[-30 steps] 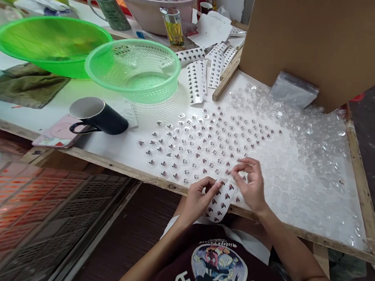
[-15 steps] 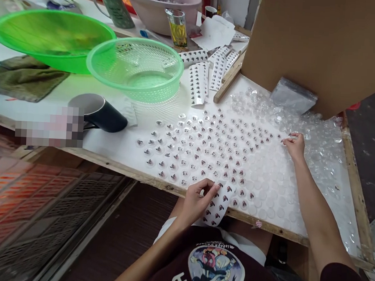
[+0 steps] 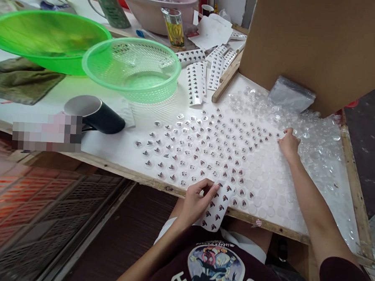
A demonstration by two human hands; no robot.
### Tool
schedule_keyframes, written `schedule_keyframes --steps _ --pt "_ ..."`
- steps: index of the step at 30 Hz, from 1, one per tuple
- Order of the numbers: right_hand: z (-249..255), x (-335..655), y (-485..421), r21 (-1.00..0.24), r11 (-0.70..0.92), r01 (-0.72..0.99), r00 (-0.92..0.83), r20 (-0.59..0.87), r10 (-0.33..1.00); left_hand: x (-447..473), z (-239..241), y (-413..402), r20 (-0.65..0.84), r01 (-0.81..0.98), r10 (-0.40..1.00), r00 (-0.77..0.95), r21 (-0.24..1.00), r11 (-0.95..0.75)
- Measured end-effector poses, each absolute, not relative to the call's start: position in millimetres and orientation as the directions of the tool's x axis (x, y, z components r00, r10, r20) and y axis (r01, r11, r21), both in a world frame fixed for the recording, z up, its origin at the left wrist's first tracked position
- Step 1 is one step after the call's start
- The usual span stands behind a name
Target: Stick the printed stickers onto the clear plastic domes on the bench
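Observation:
My left hand pinches the top edge of a white sticker sheet printed with small dark figures, held at the table's front edge. My right hand reaches far across the table, its fingers curled in a closed grip. Its fingertips lie beside a small sticker at the right end of a row; whatever they hold is too small to make out. Many clear round discs with stickers lie spread between the hands. Plain clear discs lie nearer me, left of my right forearm.
Loose clear plastic pieces heap along the right, beside a packet of clear bags and a cardboard panel. More sticker sheets, a pale green basket, a dark mug and a glass of yellow liquid stand leftward.
My right hand has shifted slightly left, its fingertips now close by the sticker at the row's end. My left hand keeps hold of the sheet, whose lower end hangs a little lower.

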State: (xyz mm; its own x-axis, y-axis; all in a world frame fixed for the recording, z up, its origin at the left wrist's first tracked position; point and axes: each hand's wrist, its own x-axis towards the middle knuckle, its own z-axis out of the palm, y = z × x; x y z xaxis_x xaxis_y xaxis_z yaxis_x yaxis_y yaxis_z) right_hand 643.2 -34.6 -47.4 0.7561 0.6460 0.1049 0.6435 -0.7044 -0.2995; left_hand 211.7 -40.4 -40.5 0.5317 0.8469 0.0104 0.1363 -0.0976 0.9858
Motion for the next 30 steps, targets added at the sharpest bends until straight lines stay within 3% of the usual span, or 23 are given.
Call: schedule_keyframes --steps 3,9,19,26,30 --pt "-45 643 -36 -0.187 -0.728 0.659 0.752 0.131 0.646 211 -39 -41 -0.006 0.136 0.848 0.529 0.988 -0.078" --pt "-49 647 -51 -0.473 -0.603 0.642 0.744 0.195 0.639 211 -37 -41 -0.002 0.134 0.846 0.533 0.988 -0.081" --pt "-35 646 -59 -0.613 -0.513 0.601 0.772 0.279 0.570 211 -35 -40 0.009 0.137 0.844 0.536 0.986 -0.097" --pt "-39 639 -40 -0.681 -0.533 0.502 0.753 0.041 0.657 211 -36 -41 0.011 0.135 0.851 0.526 0.986 -0.096" --pt "-40 633 -34 -0.649 -0.589 0.482 0.748 -0.045 0.662 211 -37 -41 0.005 0.140 0.849 0.528 0.986 -0.093"
